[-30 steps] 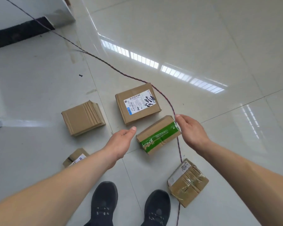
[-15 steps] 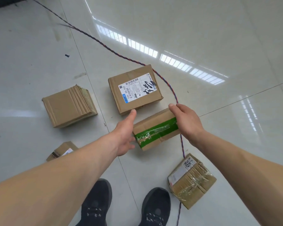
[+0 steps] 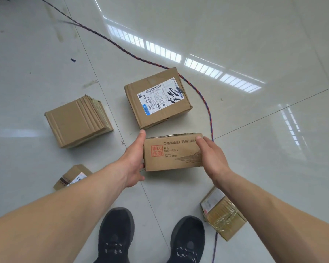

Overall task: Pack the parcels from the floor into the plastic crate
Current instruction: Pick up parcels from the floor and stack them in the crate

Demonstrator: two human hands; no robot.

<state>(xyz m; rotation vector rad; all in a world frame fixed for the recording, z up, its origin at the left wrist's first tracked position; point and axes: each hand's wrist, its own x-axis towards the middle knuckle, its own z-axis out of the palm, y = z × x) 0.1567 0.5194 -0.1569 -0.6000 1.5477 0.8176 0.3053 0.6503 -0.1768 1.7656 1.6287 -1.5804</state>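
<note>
While I stand over the tiled floor [image 3: 254,44], parcels lie spread around my feet. Far left, a plain ribbed box [image 3: 78,121] sits on the floor, well apart from my hands. Below it, a small labelled box [image 3: 72,176] shows past my left forearm, partly hidden. My left hand [image 3: 134,161] grips the left end of the printed box [image 3: 172,153], thumb up along its top corner, fingers curled round the end. That box has a red stamp and dark printed text on the side facing me; I cannot tell if it touches the floor. Just behind it sits a bigger box with a shipping label [image 3: 157,98], close but apart. My right hand [image 3: 210,157] clamps the right end of the printed box, thumb on the top edge, fingers wrapped out of sight. A twisted red-blue cord [image 3: 207,109] runs from top left, round the labelled box, down behind my right hand. Lower right, a taped box [image 3: 222,215] lies on the cord. My black shoes [image 3: 116,236] at the bottom.
</note>
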